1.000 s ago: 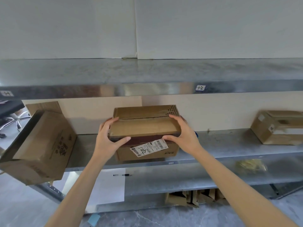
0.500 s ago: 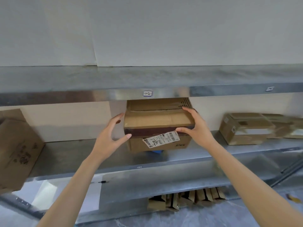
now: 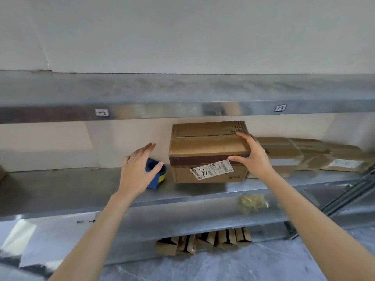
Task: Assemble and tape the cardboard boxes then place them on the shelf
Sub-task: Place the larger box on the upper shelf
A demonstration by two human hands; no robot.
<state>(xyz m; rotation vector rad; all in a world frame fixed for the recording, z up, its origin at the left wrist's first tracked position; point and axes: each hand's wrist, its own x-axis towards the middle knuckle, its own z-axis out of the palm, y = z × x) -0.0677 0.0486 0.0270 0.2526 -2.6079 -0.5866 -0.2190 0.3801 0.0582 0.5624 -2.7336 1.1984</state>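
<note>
Your right hand (image 3: 253,159) grips the cardboard box (image 3: 205,147) at its near right top corner, with the fingers over the top and the thumb on the labelled front. The box stands upright on the middle metal shelf (image 3: 71,191), just left of other cartons (image 3: 284,147). Your left hand (image 3: 138,169) is spread open, off the box, in front of a blue tape dispenser (image 3: 157,176); you cannot tell whether it touches the dispenser.

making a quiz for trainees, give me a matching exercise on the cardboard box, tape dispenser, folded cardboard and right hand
1 cardboard box
2 blue tape dispenser
3 folded cardboard
4 right hand

a below the lowest shelf
b grips the box's right end
c partly behind the left hand
d white label on its front

Pairs: 1-d, 2-c, 3-a, 4-b
</note>
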